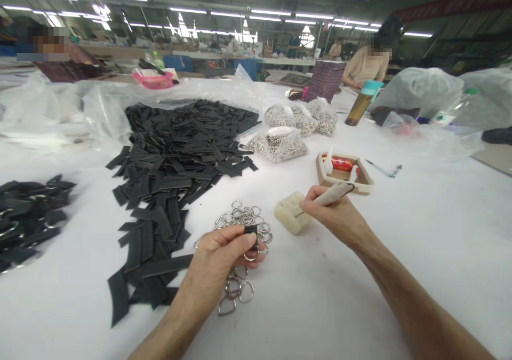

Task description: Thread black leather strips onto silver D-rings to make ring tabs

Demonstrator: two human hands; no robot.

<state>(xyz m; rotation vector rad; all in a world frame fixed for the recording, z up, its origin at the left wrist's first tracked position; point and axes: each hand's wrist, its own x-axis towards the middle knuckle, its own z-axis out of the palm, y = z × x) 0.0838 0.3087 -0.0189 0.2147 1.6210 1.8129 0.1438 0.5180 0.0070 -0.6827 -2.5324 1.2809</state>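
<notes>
- Left grip pinching a matte black strap piece on a silver metal D-ring
- Right grip pinching a cream pen-shaped tool, tip at a pale waxy block, 9 o'clock

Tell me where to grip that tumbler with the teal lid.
Grip the amber body of the tumbler, below the teal lid, bringing the right hand in from the near side. It stands on its base, and its straight, round wall suits a wrap-around hold better than the lid.
</notes>
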